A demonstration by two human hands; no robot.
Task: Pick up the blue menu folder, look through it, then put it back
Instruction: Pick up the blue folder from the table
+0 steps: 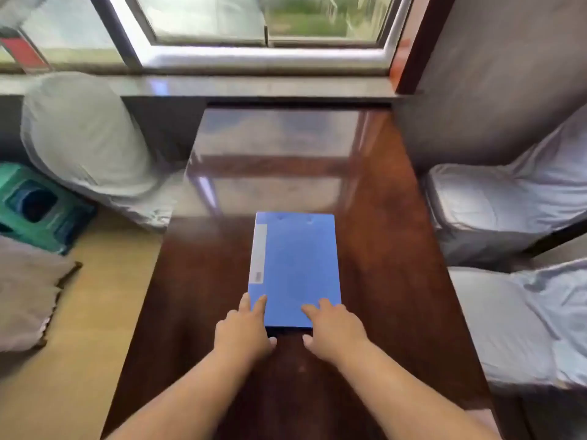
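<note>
The blue menu folder (295,265) lies flat and closed on the dark wooden table (387,249), with a pale label strip along its left spine. My left hand (243,330) rests at the folder's near left corner, fingers on top of the cover and thumb at the near edge. At the near right corner is my right hand (333,328), fingers spread on the cover and thumb below the edge. Whether either hand grips the folder or only touches it is unclear.
Covered chairs stand to the right (495,214) (524,322) and to the left (82,134) of the table. A green plastic stool (38,208) sits on the floor at left. A window (260,27) with a sill runs behind the table's far end.
</note>
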